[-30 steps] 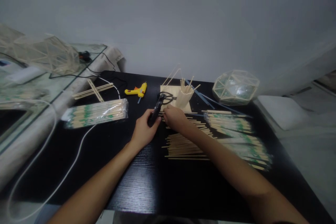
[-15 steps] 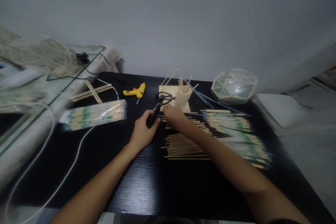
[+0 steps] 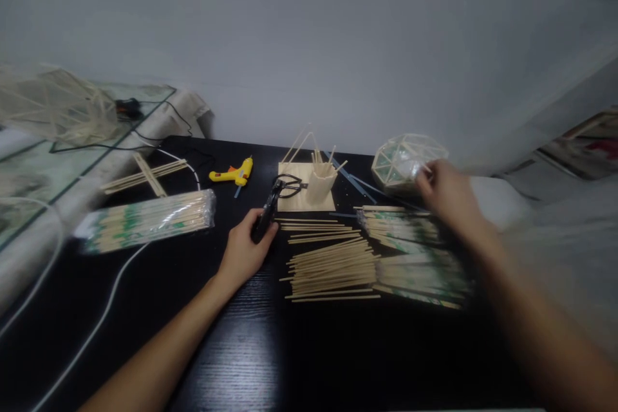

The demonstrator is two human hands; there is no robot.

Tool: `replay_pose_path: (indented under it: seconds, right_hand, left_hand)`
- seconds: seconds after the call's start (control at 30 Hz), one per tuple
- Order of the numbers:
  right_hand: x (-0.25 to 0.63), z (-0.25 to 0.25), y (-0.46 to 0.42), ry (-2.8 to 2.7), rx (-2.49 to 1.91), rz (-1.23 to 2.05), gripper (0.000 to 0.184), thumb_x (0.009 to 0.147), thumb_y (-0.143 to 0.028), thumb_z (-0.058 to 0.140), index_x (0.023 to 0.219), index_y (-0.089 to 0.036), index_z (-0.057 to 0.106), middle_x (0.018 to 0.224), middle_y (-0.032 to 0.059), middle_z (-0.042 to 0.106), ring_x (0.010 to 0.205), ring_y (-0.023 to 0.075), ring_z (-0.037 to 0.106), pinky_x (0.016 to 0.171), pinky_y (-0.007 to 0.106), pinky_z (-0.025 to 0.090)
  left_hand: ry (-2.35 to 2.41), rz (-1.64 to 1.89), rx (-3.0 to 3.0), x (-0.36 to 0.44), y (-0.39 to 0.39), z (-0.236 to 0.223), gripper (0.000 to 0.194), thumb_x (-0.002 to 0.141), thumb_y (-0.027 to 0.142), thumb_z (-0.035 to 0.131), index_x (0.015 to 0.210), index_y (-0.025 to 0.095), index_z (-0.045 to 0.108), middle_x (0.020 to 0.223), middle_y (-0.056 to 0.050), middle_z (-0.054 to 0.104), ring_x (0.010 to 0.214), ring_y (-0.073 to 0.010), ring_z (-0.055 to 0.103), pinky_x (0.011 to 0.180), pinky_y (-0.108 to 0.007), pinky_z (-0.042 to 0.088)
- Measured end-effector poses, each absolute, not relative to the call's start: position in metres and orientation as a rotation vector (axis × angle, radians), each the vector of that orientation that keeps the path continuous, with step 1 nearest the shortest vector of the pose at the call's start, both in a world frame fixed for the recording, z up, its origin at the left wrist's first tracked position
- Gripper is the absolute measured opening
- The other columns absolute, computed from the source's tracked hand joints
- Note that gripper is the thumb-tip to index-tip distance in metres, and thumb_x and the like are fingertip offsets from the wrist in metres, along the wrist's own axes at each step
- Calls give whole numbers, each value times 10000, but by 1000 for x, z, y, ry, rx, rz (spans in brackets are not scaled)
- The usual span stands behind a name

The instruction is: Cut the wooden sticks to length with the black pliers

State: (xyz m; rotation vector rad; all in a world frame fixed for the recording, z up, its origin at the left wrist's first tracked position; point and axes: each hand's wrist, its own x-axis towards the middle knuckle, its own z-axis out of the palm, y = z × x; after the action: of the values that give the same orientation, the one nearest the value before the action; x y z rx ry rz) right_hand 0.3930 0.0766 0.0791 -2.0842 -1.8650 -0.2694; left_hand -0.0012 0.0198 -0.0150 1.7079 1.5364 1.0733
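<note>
Head view, and here's the left hand [image 3: 245, 248], closed around a black tool [image 3: 264, 215], just left of the loose sticks [image 3: 333, 267] on the dark surface [image 3: 338, 347]! Over on the right, the right hand [image 3: 451, 196] is at the faceted frame [image 3: 405, 153], fingers drawn in narrow, blurred; whether they grip anything, I cannot tell. Between the hands, a pale holder [image 3: 319, 188] with upright sticks stands on a wooden board [image 3: 290, 203], and the yellow glue gun [image 3: 234, 174] lies farther left.
</note>
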Motion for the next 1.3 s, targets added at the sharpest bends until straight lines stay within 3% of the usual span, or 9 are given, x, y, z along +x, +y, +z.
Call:
replay_pose_path:
  seconds: [0.23, 0.4, 0.6, 1.07, 1.3]
  right_hand:
    - [396, 62, 79, -1900, -2000, -437, 297, 961, -201, 445, 1136, -135, 676, 1152, 183, 696, 1028, 304, 638, 862, 363, 457]
    - [356, 26, 80, -2202, -2112, -95, 267, 991, -264, 499, 1117, -179, 720, 1092, 122, 722, 985, 254, 665, 821, 305, 452]
    - [344, -1, 93, -2195, -2207, -59, 300, 1022, -295, 477, 1090, -176, 744, 1041, 133, 720, 900, 238, 688, 730, 292, 427]
    - [343, 3, 92, -2174, -2192, -62, 241, 995, -250, 492, 1106, -143, 679, 1135, 155, 688, 972, 259, 665, 771, 315, 442]
    - [350, 7, 95, -2195, -2149, 4, 250, 1006, -279, 521, 1059, -158, 733, 1046, 126, 730, 949, 239, 664, 786, 293, 422]
  left_hand:
    - [1572, 1023, 1743, -1, 19, -15, 286, 900, 458, 612, 1055, 220, 642, 928, -9, 726, 882, -201, 684, 810, -295, 513]
    - [1579, 1013, 1761, -2, 20, -15, 280, 897, 449, 611, 1057, 221, 641, 921, -8, 721, 883, -201, 679, 794, -289, 513]
    - [1577, 1014, 1764, -4, 20, -15, 284, 897, 448, 610, 1064, 220, 638, 930, -11, 729, 871, -200, 685, 816, -297, 524]
    - [1582, 983, 1782, -4, 20, -17, 277, 895, 446, 625, 1073, 234, 636, 918, -4, 723, 852, -201, 690, 796, -301, 509]
    - [1576, 965, 1819, -2, 18, -16, 274, 896, 438, 614, 1071, 228, 630, 917, -13, 724, 855, -206, 687, 802, -306, 507]
